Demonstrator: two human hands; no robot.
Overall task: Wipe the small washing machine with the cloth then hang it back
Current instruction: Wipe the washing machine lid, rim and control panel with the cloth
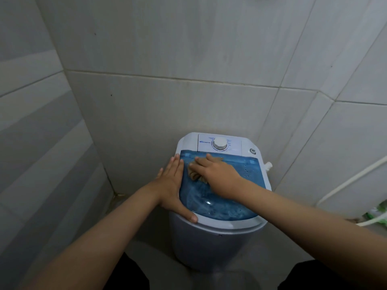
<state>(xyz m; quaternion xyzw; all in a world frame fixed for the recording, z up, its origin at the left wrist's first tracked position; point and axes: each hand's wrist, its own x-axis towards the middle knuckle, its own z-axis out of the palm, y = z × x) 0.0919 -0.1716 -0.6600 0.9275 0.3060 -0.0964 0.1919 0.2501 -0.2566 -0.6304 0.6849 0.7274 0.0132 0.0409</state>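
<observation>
— Standing on what?
— On a pale grey tiled floor (146, 237), in a corner between grey tiled walls (167, 49): a small white plastic washing machine (209, 243), round-bodied, upright, close against the back wall.
— Anything else down there?
— At the right edge, something green and white (374, 213), too blurred to name.

Tan cloth (196, 174) bunched on blue-lidded washing machine (217, 239)

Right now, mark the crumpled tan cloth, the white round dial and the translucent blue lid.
crumpled tan cloth (193, 175), head view, bunched folds showing left of the right hand.
white round dial (219, 143), head view, centre of the knob's top.
translucent blue lid (211, 204), head view, bare front part near the rim.
</observation>
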